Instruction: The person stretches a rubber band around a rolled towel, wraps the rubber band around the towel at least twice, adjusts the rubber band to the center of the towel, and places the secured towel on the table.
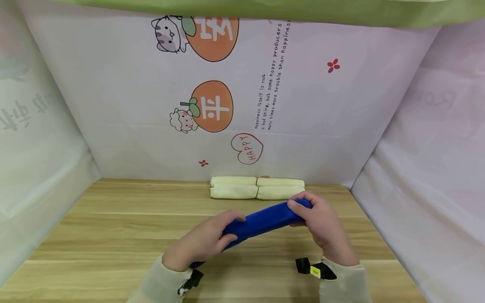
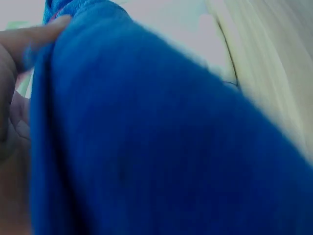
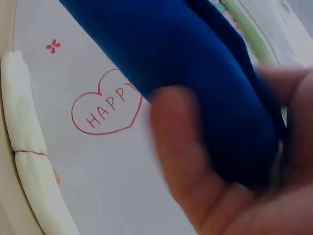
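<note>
Both hands hold a long folded blue towel (image 1: 267, 219) above the wooden table, its right end higher than its left. My left hand (image 1: 206, 239) grips it toward the left, thumb on the near side. A bit of the blue cloth shows below that wrist. At the right end, the fingers and thumb of my right hand (image 1: 322, 221) close round the towel. Blue cloth (image 2: 146, 132) fills most of the left wrist view, blurred. In the right wrist view the thumb (image 3: 176, 127) presses against the towel's rounded side (image 3: 195, 58).
Two cream cloth rolls (image 1: 233, 192), each with a thin dark band round its middle, lie side by side at the back of the wooden table (image 1: 132, 227). Behind them rises a printed white cloth wall (image 1: 303, 105). White cloth sides (image 1: 428, 176) stand left and right.
</note>
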Motion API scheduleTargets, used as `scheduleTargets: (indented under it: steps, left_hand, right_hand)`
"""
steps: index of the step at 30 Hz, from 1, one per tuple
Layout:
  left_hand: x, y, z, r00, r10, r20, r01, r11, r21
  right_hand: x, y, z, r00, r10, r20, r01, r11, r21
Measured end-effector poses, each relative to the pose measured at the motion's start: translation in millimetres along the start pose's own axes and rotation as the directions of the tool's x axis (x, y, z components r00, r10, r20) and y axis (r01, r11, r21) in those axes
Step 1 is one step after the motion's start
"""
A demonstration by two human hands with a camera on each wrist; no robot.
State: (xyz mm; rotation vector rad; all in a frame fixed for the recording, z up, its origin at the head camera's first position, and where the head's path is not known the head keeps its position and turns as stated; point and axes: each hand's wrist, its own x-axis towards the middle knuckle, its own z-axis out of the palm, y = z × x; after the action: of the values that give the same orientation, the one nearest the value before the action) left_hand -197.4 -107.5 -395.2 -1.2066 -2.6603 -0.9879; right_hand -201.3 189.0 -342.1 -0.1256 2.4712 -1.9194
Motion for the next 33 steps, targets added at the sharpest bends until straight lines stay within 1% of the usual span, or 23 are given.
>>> scheduleTargets:
  steps: [1,4,5,7,9,10,11,13,15,17,19,20,21,23,24,26,27,28,29,30,31,32,33]
  left_hand:
    - [-0.3,-0.7,-0.4,1.0,-0.018,0.003,0.018,1.0,-0.011]
    - [-0.2,-2.6,-2.0,0.998,-0.057,0.016,0.057,0.998,-0.03]
    - [-0.1,-2.9,-2.6,0.998,-0.063,0.019,0.063,0.997,-0.036]
    - [0.0,-3.4,-3.5,0.997,-0.071,0.028,0.072,0.997,-0.043]
    - [0.0,-4.0,-3.9,0.997,-0.071,0.04,0.072,0.997,-0.034]
    - [-0.2,-4.4,-3.8,0.996,-0.078,0.05,0.08,0.996,-0.032]
    - [0.0,-4.8,-3.8,0.995,-0.083,0.062,0.085,0.996,-0.028]
    - [0.0,-6.8,-3.5,0.99,-0.102,0.098,0.105,0.994,-0.026]
    - [-0.6,-9.5,-4.2,0.978,-0.146,0.146,0.152,0.988,-0.03]
    - [-3.0,-13.8,-5.9,0.962,-0.198,0.189,0.208,0.977,-0.035]
    - [-7.0,-18.9,-10.3,0.945,-0.249,0.214,0.26,0.965,-0.028]
    - [-9.3,-21.7,-13.2,0.937,-0.274,0.217,0.284,0.959,-0.019]
    - [-11.8,-25.3,-15.8,0.935,-0.288,0.209,0.298,0.954,-0.018]
    - [-16.3,-32.2,-22.2,0.935,-0.306,0.177,0.319,0.947,-0.047]
    - [-17.5,-36.3,-24.8,0.939,-0.311,0.149,0.323,0.944,-0.065]
    - [-17.7,-44.7,-29.1,0.939,-0.333,0.092,0.342,0.932,-0.119]
    - [-16.7,-48.8,-30.6,0.933,-0.352,0.068,0.359,0.919,-0.163]
    - [-15.0,-52.8,-31.9,0.922,-0.385,0.051,0.386,0.898,-0.211]
    - [-12.6,-56.9,-32.4,0.904,-0.426,0.034,0.42,0.87,-0.258]
    - [-9.4,-61.6,-31.8,0.884,-0.467,0.021,0.449,0.837,-0.312]
    - [-6.3,-65.8,-31.2,0.859,-0.512,0.017,0.482,0.796,-0.366]
    - [-2.7,-70.1,-29.7,0.834,-0.551,0.019,0.504,0.748,-0.432]
    - [0.5,-74.7,-27.9,0.813,-0.582,0.019,0.517,0.707,-0.483]
  right_hand:
    - [-0.8,0.8,-1.5,0.999,-0.026,0.031,0.027,0.999,-0.04]
    - [-2.9,2.7,-6.6,0.988,-0.105,0.111,0.117,0.987,-0.11]
    - [-3.6,3.1,-7.9,0.984,-0.128,0.123,0.144,0.981,-0.131]
    - [-3.9,3.4,-9.0,0.982,-0.139,0.126,0.156,0.978,-0.141]
    - [-3.1,3.5,-8.9,0.989,-0.113,0.1,0.127,0.981,-0.146]
    - [-2.0,4.0,-8.7,0.992,-0.088,0.088,0.099,0.987,-0.13]
    - [-0.6,4.7,-8.6,0.996,-0.055,0.071,0.063,0.992,-0.111]
    - [3.1,8.0,-10.0,0.999,0.003,0.053,-0.001,0.999,-0.043]
    - [7.0,12.7,-13.5,0.998,0.048,0.046,-0.05,0.998,0.033]
    - [9.8,18.4,-18.9,0.996,0.082,0.023,-0.083,0.994,0.074]
    - [11.9,24.3,-25.4,0.994,0.105,-0.004,-0.104,0.988,0.11]
    - [12.8,27.2,-28.5,0.993,0.114,-0.015,-0.111,0.985,0.131]
    - [13.9,30.3,-31.4,0.992,0.121,-0.02,-0.117,0.981,0.156]
    - [16.6,36.0,-36.2,0.991,0.131,-0.015,-0.125,0.972,0.197]
    - [18.5,38.9,-38.2,0.991,0.134,-0.009,-0.129,0.967,0.221]
    - [22.7,43.7,-41.4,0.991,0.132,0.011,-0.13,0.96,0.247]
    - [25.1,45.6,-42.9,0.991,0.128,0.025,-0.13,0.961,0.243]
    - [27.7,47.3,-44.2,0.991,0.127,0.038,-0.133,0.963,0.236]
    - [30.5,49.0,-45.6,0.991,0.125,0.053,-0.134,0.965,0.224]
    - [33.4,50.7,-46.7,0.99,0.124,0.065,-0.135,0.969,0.205]
    - [36.4,52.4,-47.7,0.989,0.122,0.081,-0.135,0.975,0.178]
    - [39.5,54.7,-48.6,0.988,0.122,0.092,-0.135,0.98,0.146]
    - [43.0,57.5,-49.5,0.987,0.127,0.097,-0.138,0.984,0.117]
